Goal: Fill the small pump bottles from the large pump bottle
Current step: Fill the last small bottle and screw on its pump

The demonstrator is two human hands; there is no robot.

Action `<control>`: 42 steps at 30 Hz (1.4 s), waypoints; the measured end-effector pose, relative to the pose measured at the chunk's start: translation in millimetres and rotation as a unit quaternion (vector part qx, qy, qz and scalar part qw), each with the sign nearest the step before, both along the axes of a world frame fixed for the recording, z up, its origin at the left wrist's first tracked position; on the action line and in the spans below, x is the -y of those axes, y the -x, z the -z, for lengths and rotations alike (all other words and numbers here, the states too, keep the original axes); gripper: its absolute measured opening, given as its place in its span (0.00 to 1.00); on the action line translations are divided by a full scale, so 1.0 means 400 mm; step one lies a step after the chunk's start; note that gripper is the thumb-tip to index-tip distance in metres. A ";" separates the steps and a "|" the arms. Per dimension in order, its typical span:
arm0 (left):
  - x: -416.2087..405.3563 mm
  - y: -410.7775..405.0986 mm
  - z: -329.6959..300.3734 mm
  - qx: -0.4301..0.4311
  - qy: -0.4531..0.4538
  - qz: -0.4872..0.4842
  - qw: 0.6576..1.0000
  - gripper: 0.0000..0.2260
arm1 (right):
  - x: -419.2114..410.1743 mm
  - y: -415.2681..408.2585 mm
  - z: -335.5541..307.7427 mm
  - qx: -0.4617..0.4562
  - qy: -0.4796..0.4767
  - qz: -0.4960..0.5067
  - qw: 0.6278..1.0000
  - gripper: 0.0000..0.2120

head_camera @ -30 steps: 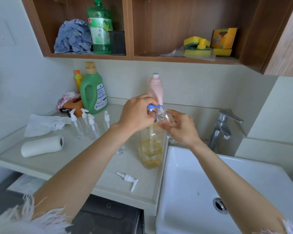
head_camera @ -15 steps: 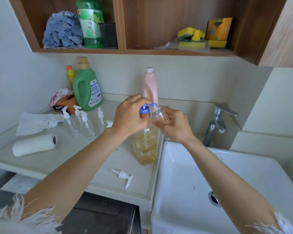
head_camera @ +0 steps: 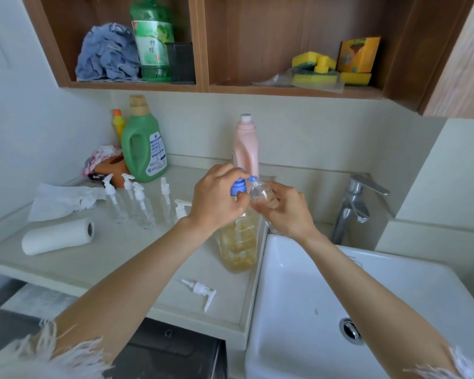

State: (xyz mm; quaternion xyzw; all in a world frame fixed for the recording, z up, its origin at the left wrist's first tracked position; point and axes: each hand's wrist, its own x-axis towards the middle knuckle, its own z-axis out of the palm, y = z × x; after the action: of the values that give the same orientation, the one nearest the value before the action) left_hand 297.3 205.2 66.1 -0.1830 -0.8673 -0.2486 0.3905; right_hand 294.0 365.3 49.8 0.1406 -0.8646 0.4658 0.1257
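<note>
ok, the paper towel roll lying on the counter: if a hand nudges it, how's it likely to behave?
The paper towel roll lies on its side on the counter, so a nudge across its length would probably set it rolling. It looks light for its bulk and soft, likely to dent under a grip. The sheets appear matte, so probably not slippery.

Two bare forearms, left hand (head_camera: 216, 198) and right hand (head_camera: 285, 212) ungloved, fluffy white feathery sleeve cuffs (head_camera: 39, 354) near the elbows
</note>
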 end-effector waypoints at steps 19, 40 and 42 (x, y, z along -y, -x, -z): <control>0.008 0.003 -0.043 -0.011 -0.052 0.041 0.998 0.19 | 0.000 -0.002 -0.041 0.010 0.056 -0.042 0.997 0.12; 0.010 0.008 -0.047 -0.015 -0.038 0.047 0.998 0.19 | 0.009 0.013 -0.014 0.001 0.054 -0.017 0.998 0.17; 0.013 0.010 -0.047 -0.016 -0.043 0.049 0.998 0.19 | 0.012 0.015 -0.012 -0.003 0.053 -0.016 0.998 0.17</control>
State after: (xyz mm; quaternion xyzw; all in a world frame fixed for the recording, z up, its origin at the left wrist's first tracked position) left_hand 293.4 200.0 84.8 -0.2122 -0.8394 -0.3015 0.3994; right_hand 287.9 360.6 54.6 0.1491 -0.8358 0.5127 0.1276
